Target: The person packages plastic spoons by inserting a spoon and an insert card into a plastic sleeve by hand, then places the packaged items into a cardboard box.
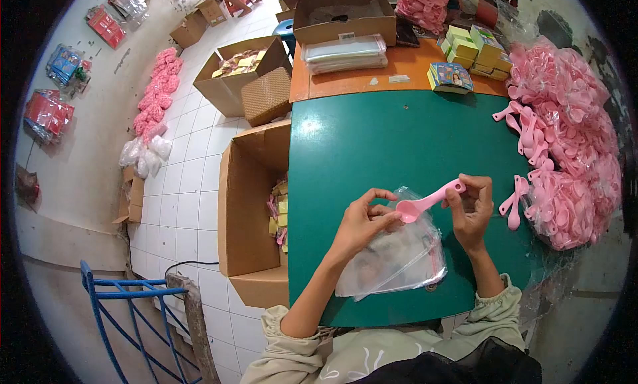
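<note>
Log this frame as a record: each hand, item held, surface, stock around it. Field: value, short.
left hand: at the spoon's bowl end; firmness of grip unclear
right hand: pinching the handle end
item held: pink spoon, tilted, handle end higher in view
under it: clear plastic bags, overlapping
surface: green tabletop
right side: large heap of pink spoons in clear plastic, plus loose pink spoons
far end: small yellow boxes
left side: open cardboard box, yellow and pink items inside
</note>
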`<state>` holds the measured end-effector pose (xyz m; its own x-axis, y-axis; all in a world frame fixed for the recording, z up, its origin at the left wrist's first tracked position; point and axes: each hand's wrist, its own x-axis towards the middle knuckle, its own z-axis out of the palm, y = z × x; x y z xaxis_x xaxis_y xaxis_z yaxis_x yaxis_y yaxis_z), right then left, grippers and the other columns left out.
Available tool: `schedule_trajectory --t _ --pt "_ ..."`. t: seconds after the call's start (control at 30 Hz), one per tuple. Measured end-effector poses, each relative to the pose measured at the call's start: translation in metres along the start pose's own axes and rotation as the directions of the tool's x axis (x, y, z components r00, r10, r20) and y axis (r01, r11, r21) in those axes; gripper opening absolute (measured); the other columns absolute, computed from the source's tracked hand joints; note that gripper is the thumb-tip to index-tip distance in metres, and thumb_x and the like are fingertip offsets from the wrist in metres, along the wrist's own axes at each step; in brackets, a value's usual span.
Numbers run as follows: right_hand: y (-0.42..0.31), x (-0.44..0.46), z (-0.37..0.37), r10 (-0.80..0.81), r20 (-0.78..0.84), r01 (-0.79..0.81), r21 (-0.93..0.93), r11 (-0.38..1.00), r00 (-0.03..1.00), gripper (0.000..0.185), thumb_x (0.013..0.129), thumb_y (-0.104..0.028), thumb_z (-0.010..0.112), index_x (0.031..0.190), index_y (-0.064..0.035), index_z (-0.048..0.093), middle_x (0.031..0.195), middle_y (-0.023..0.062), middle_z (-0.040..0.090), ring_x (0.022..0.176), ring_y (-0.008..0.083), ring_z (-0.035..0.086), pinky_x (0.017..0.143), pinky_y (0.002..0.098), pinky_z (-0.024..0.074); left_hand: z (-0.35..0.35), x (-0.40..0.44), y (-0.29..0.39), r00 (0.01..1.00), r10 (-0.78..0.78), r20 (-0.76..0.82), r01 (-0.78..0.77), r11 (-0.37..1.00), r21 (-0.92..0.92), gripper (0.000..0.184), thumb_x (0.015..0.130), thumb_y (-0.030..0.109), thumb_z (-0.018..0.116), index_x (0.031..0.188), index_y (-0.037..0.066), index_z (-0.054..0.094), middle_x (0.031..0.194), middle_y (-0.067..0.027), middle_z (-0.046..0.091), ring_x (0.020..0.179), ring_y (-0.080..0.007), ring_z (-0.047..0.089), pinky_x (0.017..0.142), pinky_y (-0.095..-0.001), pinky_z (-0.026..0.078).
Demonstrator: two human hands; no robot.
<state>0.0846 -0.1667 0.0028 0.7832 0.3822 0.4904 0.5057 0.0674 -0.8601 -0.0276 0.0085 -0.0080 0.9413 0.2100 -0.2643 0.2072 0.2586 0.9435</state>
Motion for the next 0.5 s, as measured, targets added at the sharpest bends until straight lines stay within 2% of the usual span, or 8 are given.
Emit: schedule_trajectory --t 0.1,0.17,0.27,0.4,0.5 --pt "-0.003 0.002 0.0 0.006 -0.061 -0.003 0.049 0.999 0.998 0.026 0.083 -0.002 0.061 0.104 0.0008 0.046 0.083 0.0087 0.056 0.069 0.0123 0.059 0.058 0.0241 0.0502 0.003 -0.003 0.006 1.0 0.008 -0.002 -0.008 1.0 0.011 0.032 0.083 0.008 0.064 0.109 0.0 0.049 0.08 -0.011 0.067 0.078 -0.013 0.065 0.066 -0.0234 0.051" --pt "-0.004 0.003 -0.001 0.017 -0.095 -0.005 0.121 0.993 0.995 0.026 0.083 -0.001 0.061 0.104 0.0009 0.046 0.084 0.0087 0.056 0.069 0.0123 0.059 0.058 0.024 0.0504 0.004 -0.003 0.008 1.0 -0.01 0.019 0.011 0.999 -0.045 0.032 0.082 0.008 0.064 0.11 0.0 0.05 0.081 -0.0109 0.067 0.079 -0.0135 0.065 0.067 -0.0237 0.052" --pt "-0.005 0.002 -0.001 0.036 -0.055 -0.034 0.036 0.999 0.998 0.026 0.083 -0.002 0.061 0.104 0.0006 0.046 0.083 0.0087 0.056 0.069 0.0121 0.059 0.058 0.0236 0.0504 0.004 -0.004 0.008 0.999 -0.009 0.032 0.011 0.998 -0.066 0.033 0.082 0.009 0.064 0.11 -0.001 0.05 0.082 -0.0106 0.068 0.081 -0.0143 0.065 0.069 -0.0242 0.053" --pt "-0.005 0.002 -0.001 0.015 -0.038 -0.014 0.026 1.0 0.999 0.027 0.083 -0.001 0.061 0.104 0.0003 0.046 0.083 0.0085 0.057 0.069 0.0117 0.058 0.059 0.0235 0.0505 0.006 -0.006 0.015 0.999 -0.032 0.02 0.032 0.999 0.02 0.033 0.083 0.01 0.064 0.111 -0.001 0.05 0.082 -0.0094 0.068 0.08 -0.0126 0.065 0.068 -0.0233 0.052" --pt "-0.004 0.001 0.0 0.016 -0.013 -0.016 0.048 0.999 1.0 0.027 0.082 0.0 0.062 0.104 0.0002 0.046 0.084 0.0086 0.057 0.069 0.0116 0.058 0.058 0.0237 0.0506 0.004 -0.003 0.007 1.0 -0.008 0.027 0.008 1.0 0.0 0.034 0.083 0.01 0.064 0.113 0.0 0.05 0.081 -0.0082 0.068 0.075 -0.0101 0.063 0.068 -0.0229 0.05"
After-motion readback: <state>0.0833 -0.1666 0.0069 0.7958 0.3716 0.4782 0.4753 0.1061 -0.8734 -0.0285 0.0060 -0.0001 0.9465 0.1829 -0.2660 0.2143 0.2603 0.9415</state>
